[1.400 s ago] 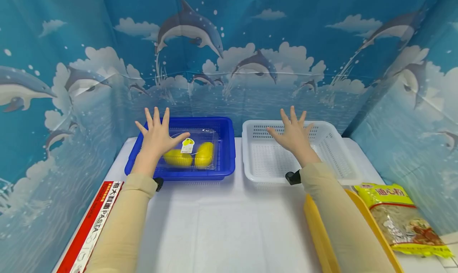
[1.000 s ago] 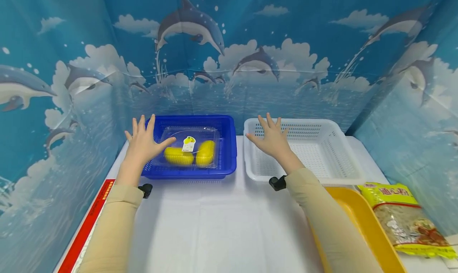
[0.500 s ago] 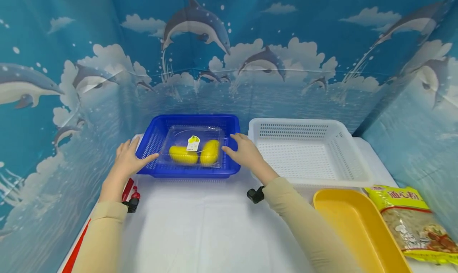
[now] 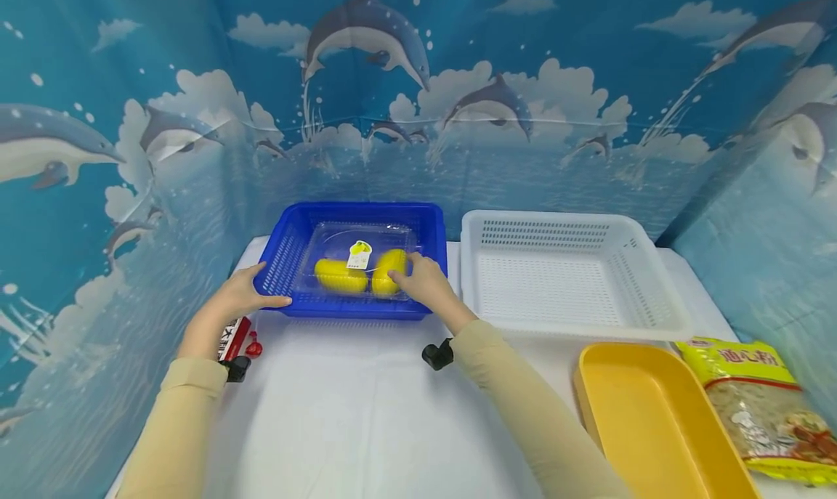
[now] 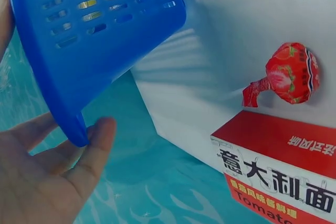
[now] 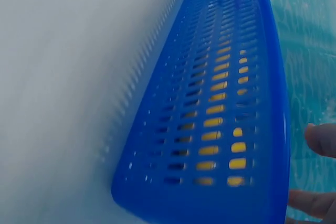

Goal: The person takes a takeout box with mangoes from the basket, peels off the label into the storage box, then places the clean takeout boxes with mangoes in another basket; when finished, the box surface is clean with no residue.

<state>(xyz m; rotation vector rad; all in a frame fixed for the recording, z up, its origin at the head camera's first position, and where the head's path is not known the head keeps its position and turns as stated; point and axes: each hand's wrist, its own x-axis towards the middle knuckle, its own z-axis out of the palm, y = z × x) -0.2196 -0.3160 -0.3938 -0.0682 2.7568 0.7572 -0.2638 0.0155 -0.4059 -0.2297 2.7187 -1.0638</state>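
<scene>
A blue plastic basket (image 4: pixel 366 310) stands on the white table and bears a clear lidded fruit box (image 4: pixel 333 237) with yellow fruit (image 4: pixel 340 276) inside and a label on its lid. My left hand (image 4: pixel 235 295) is at the basket's front left corner, thumb out along the front rim. In the left wrist view, fingers (image 5: pixel 89 166) lie right at the rim's lip, partly hidden behind it. Over the basket's right side reaches my right hand (image 4: pixel 428 285), thumb and fingers apart, overlapping the box's right end. In the right wrist view its thumb (image 6: pixel 323 139) is beyond the rim.
A white basket (image 4: pixel 575 332) stands to the right, with a yellow tray (image 4: pixel 654 412) in front of it and a bag of pasta (image 4: pixel 758 412) beside that. Near my left wrist are a red-wrapped lollipop (image 5: pixel 291 74) and a pasta box (image 5: pixel 278 166). A dolphin-print curtain (image 4: pixel 458 165) encloses the table.
Both spread hands have come down from higher up. The left moved leftward and down to the blue basket's corner; the right swung left from the white basket to over the fruit box's right end.
</scene>
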